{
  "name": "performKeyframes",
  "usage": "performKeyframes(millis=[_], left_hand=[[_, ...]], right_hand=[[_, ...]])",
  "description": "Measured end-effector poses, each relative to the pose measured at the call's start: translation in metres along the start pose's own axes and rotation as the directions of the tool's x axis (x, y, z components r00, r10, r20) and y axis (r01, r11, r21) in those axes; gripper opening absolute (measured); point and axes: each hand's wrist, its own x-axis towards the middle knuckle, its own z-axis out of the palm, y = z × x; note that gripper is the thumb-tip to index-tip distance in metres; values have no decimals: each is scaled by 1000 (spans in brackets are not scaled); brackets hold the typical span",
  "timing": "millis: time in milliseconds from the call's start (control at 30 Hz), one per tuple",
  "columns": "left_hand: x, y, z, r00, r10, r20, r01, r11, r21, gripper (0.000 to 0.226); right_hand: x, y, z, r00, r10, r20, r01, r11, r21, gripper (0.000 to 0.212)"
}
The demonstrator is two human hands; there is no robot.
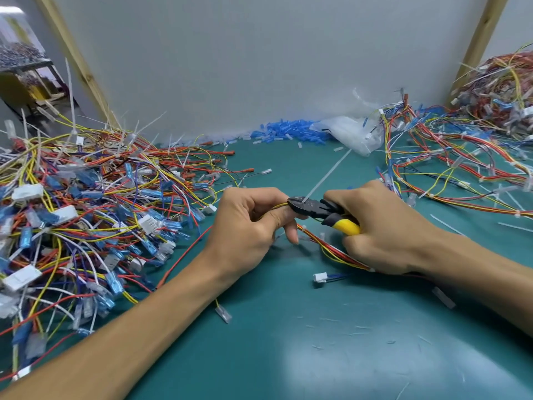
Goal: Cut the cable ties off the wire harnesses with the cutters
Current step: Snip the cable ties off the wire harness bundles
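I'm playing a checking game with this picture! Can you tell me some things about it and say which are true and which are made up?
1. The right hand holds the cutters. True.
2. The cutters' handles are red. False: they are yellow and black.
3. The left hand holds a wire harness. True.
4. The mat is orange. False: it is green.
5. A white cable tie sticks up by the cutters' tip. True.

The left hand point(251, 223) pinches a bundle of wires point(326, 249) over the green mat point(288, 356). The right hand point(383, 226) grips yellow-handled cutters point(320, 210), their tips at a white cable tie point(326, 176).
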Motion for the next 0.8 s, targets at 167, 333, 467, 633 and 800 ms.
performKeyframes(millis=[167,333,467,633,800], left_hand=[[0,0,0,1000,-14,-10,14,1000,-26,18],[0,1,-1,1000,-21,-19,20,999,-47,17],[-1,1,-1,1000,-8,-14,8,1000,-19,17],[-3,2,0,1000,1,-14,-2,999,-34,21],[-5,2,0,1000,8,-26,-9,999,-33,17]], right_hand=[[-1,-2,-4,998,-47,-28,46,998,-51,22],[1,-5,-9,998,-69,8,69,995,-72,21],[-2,-5,-8,996,-88,35,90,994,-55,23],[-5,-4,-5,999,-49,-7,48,995,-83,15],[-2,-6,-2,1000,-3,11,4,998,-67,15]])
